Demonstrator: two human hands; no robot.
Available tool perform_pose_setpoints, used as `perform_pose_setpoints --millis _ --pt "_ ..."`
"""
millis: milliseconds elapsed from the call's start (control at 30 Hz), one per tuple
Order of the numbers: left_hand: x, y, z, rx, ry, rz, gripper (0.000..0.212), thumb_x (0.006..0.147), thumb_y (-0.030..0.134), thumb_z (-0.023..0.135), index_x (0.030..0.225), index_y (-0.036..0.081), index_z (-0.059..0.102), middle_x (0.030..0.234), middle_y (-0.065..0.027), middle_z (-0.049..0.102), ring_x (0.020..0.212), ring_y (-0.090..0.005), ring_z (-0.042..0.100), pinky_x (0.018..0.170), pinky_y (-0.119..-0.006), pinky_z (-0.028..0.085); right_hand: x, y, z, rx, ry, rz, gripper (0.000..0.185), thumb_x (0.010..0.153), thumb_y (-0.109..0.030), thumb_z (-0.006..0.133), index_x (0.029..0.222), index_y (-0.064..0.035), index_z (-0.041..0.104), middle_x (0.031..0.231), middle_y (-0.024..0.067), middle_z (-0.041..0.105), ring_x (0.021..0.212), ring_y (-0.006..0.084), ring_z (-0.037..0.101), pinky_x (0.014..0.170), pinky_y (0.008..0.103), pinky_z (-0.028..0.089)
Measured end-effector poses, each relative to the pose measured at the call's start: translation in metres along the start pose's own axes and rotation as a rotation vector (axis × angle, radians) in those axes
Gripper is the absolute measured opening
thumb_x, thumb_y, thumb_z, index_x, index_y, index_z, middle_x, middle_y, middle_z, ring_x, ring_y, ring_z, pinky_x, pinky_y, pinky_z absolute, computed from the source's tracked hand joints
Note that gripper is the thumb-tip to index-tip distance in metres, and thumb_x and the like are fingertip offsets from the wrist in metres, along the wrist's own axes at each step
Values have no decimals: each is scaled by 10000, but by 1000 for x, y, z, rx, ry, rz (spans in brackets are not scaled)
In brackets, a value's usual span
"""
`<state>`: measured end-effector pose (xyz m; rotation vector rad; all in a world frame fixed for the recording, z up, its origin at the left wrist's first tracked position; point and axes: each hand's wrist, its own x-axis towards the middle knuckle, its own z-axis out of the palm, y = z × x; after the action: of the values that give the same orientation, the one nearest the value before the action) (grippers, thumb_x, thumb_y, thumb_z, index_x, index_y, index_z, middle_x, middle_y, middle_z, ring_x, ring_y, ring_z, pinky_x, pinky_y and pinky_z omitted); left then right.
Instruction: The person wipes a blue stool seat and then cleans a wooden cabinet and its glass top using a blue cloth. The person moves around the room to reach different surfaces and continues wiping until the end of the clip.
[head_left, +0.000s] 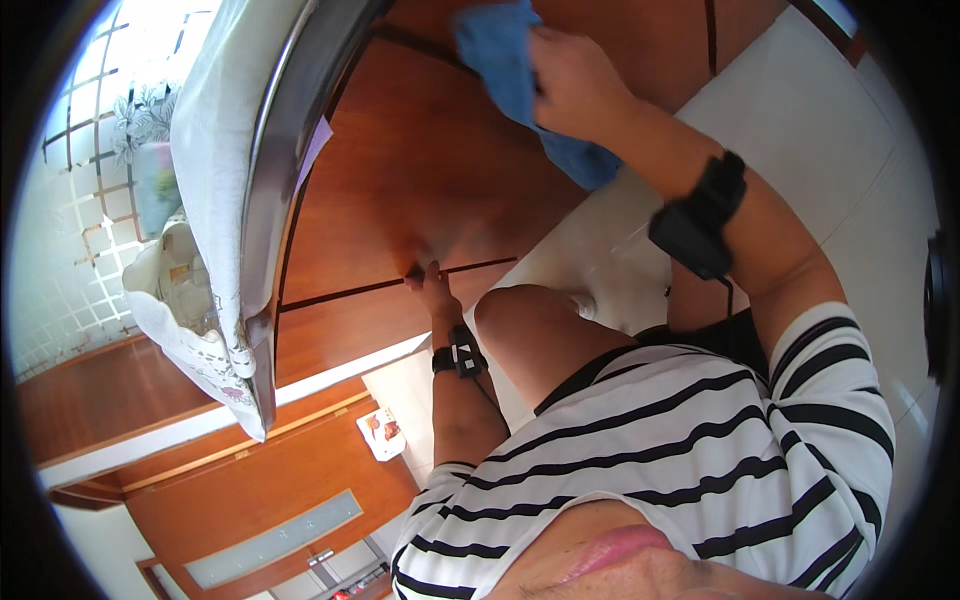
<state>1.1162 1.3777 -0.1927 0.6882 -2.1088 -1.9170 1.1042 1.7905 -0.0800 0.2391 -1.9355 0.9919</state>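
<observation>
My right hand (574, 86) grips a blue cloth (499, 60) at the top of the head view. The cloth is blurred and hangs in front of a glossy reddish-brown wooden panel (420, 142); whether it touches the wood I cannot tell. Lower down and to the left, my left hand (435, 292) rests against the same wood beside a dark seam (352, 295). Its thumb and fingers are apart, with nothing seen in them. Each forearm wears a black strapped device, the right one (694, 225) and the left one (465, 352), with a cable.
A white embroidered cover (217, 150) drapes over a grey-edged surface (274, 150) at left, holding a clear container (184, 285). Behind it is a patterned glass pane (82, 210). A wooden door (270, 517) and a printed white item (382, 433) are lower left. Pale floor tiles (840, 150) lie at right.
</observation>
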Motion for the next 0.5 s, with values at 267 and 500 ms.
perform_pose_setpoints --millis 267,500 --pt "1 4 -7 12 -41 -31 483 805 68 620 1249 180 469 1290 -12 477 1185 -191 437 949 -398 421 61 -39 13 -347 -14 10 158 800 -123 584 951 -87 612 859 128 652 754 339 651 610 442 546" --pt "-6 5 -16 -54 -95 -15 543 793 32 625 1287 152 434 1273 -7 479 1085 -183 457 894 -359 410 65 -33 1 -518 -209 -130 161 778 -186 586 863 -62 644 867 151 652 707 313 668 616 452 544"
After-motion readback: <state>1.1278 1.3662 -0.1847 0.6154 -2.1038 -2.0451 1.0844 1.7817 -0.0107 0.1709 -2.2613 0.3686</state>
